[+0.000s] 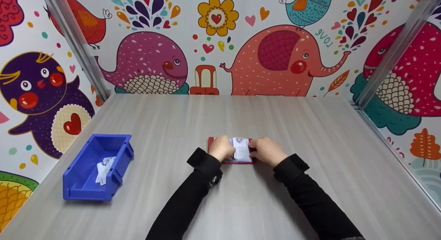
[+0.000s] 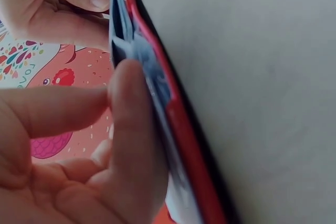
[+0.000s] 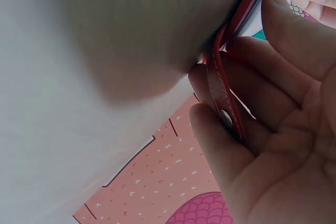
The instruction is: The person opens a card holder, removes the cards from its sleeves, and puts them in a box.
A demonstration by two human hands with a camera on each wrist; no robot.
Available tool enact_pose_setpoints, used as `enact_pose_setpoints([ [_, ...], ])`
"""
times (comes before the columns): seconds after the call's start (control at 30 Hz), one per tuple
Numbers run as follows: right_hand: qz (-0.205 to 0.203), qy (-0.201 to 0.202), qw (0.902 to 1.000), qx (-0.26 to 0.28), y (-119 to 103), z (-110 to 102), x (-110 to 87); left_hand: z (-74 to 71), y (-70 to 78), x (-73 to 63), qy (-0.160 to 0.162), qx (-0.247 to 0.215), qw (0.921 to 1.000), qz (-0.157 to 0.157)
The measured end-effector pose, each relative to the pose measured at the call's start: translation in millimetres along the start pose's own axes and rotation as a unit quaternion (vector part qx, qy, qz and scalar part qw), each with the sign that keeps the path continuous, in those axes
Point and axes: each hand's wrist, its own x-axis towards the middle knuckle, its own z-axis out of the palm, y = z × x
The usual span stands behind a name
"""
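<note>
A red card holder (image 1: pixel 211 143) lies open on the table, with a white printed card (image 1: pixel 242 149) on its right part. My left hand (image 1: pixel 222 148) is over its left part; in the left wrist view the thumb and index finger pinch at the edges of its bluish clear sleeves (image 2: pixel 149 61). Whether a card is between those fingertips I cannot tell. My right hand (image 1: pixel 269 151) grips the right edge, thumb on top and fingers beneath. A red strap with a metal snap (image 3: pixel 223 87) hangs across the right fingers.
On the left of the table (image 1: pixel 165 123) stands a blue bin (image 1: pixel 120 160) with white printed cards (image 1: pixel 104 169) inside. Metal posts (image 1: pixel 77 47) and patterned walls (image 1: pixel 210 47) bound the table at the back and sides.
</note>
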Motion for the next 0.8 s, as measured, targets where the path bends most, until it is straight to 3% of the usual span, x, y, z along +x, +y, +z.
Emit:
enact_pose_setpoints([
  [0.37,0.008,-0.005,0.9994,-0.032,-4.2,0.0,0.5,0.3,-0.4,2.2,0.000,0.014,0.9999,0.006],
  [0.8,0.026,-0.020,0.9982,-0.051,-7.2,0.7,1.1,-1.7,0.1,3.6,-0.030,-0.019,0.9991,-0.026],
])
